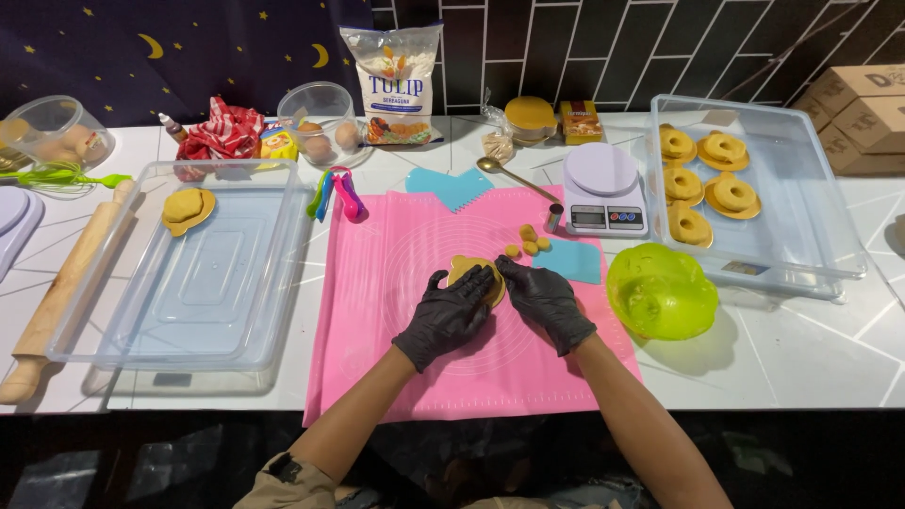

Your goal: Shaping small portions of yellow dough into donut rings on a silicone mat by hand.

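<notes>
A person's two hands in black gloves press on a flat piece of yellow dough (468, 271) near the middle of a pink mat (396, 311) on a white table (801, 358). The left hand (451, 316) lies over the dough's left and lower part, fingers spread and curled down onto it. The right hand (545, 300) meets it from the right, fingertips bent onto the dough's edge. Neither hand is clenched; both hold the dough lightly against the mat. Just above and to the right of the dough sit a few small dough balls (528, 241), beside a small metal cutter (553, 218). A digital scale (603, 188) stands behind them. To the right of the mat lies a green bowl (660, 290), and beyond it a clear tray (801, 207) holds ring-shaped dough pieces (707, 179). To the left, another clear tray (189, 283) holds one dough piece, with a rolling pin (66, 292) beside it. A flour bag (394, 85) stands at the back.
</notes>
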